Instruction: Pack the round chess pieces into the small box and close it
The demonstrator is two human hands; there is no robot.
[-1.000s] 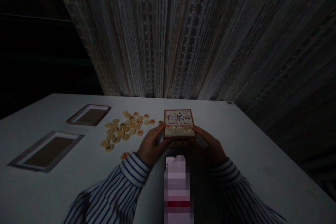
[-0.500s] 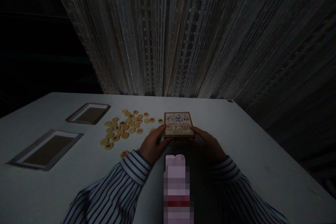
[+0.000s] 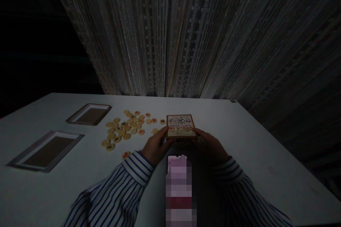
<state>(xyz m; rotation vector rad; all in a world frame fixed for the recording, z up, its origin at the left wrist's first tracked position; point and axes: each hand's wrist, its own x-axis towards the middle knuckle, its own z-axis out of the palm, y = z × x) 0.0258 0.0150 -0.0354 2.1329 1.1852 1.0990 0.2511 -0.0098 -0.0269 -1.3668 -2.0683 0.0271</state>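
Observation:
A small square Chinese chess box [image 3: 181, 126] with printed characters on its top stands in front of me, between my two hands. My left hand [image 3: 156, 144] grips its left side, fingers along the edge and thumb at the near side. On the opposite side my right hand [image 3: 210, 145] holds it the same way, partly in shadow. Round wooden chess pieces [image 3: 127, 136] lie scattered left of the box, some showing red or black characters. One piece with a red character [image 3: 126, 155] rests by my left cuff.
Two shallow open trays, one brown-rimmed [image 3: 69, 119] and one grey-rimmed [image 3: 16, 159], lie on the left of the white table [image 3: 239, 142]. A lit phone [image 3: 177, 159], its screen mostly pixelated, is between my forearms. A string curtain [image 3: 181, 42] hangs behind the table.
Almost nothing differs. Both hands stay on the box, which appears very slightly lower at its far edge; the pieces and trays keep their places.

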